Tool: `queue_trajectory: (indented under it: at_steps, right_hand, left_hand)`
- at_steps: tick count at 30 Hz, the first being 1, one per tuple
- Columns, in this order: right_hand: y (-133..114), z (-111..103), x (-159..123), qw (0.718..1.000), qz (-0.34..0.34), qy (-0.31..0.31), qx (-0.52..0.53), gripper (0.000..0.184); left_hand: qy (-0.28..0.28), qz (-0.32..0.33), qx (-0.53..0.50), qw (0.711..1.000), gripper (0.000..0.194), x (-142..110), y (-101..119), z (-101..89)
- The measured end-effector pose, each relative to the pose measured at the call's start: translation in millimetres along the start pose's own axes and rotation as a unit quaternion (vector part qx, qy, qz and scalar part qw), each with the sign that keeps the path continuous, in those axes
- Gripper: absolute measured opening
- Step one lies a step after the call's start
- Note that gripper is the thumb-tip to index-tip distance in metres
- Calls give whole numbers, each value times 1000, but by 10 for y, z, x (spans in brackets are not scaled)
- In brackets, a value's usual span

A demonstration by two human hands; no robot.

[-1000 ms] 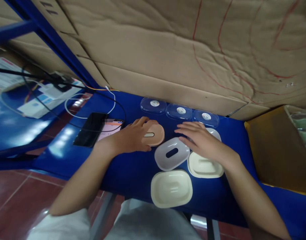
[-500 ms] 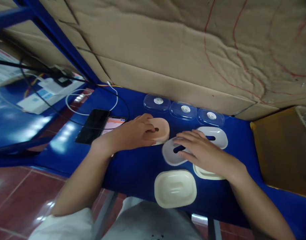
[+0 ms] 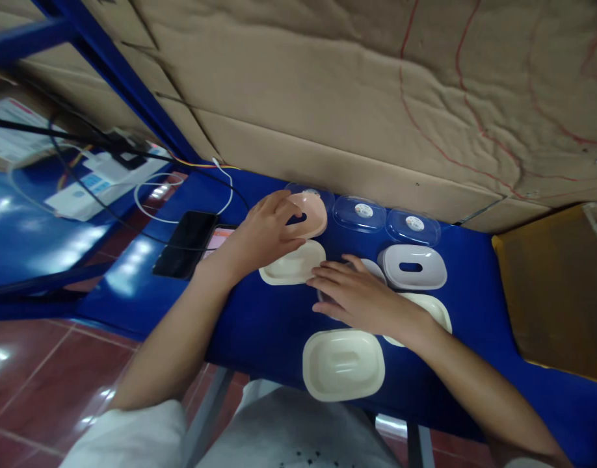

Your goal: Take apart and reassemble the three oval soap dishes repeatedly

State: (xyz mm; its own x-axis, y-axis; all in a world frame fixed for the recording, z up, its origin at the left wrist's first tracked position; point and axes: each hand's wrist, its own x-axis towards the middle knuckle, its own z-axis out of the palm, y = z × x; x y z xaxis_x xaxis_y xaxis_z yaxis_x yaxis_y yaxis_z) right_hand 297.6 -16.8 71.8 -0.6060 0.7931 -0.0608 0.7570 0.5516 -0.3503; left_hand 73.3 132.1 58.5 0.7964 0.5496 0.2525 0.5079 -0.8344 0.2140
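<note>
Dish of peach plastic [image 3: 314,218], oval, slotted: pinched by left hand [image 3: 259,235], could slip from one-sided grip; right hand [image 3: 359,298], fingers spread over grey plastic dish [image 3: 375,268].

1 phone [image 3: 217,239] partly hidden

One head-worn view — looking forward and steeply down, close above the table [image 3: 259,325].

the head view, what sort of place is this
Probably a packing or assembly workstation: a blue work surface backed by a large cardboard sheet, with clear lids in a row and an open carton at the right.
</note>
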Motion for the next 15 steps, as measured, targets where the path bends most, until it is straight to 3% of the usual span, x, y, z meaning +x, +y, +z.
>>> queue_trajectory:
  at_steps: [8, 12, 15]
  right_hand:
    - [-184, 98, -13, 999, -36, -8, 9, 46]
    - [-144, -94, -71, 999, -36, -16, 28, 38]
    - [44, -355, -218, 1000, -3, 20, 22, 37]
  left_hand:
    - [-42, 21, 50, 998, 30, -1, -24, 78]
    - [-100, 5, 32, 994, 32, -36, -31, 68]
    - [-136, 18, 13, 991, 32, -60, -38, 53]
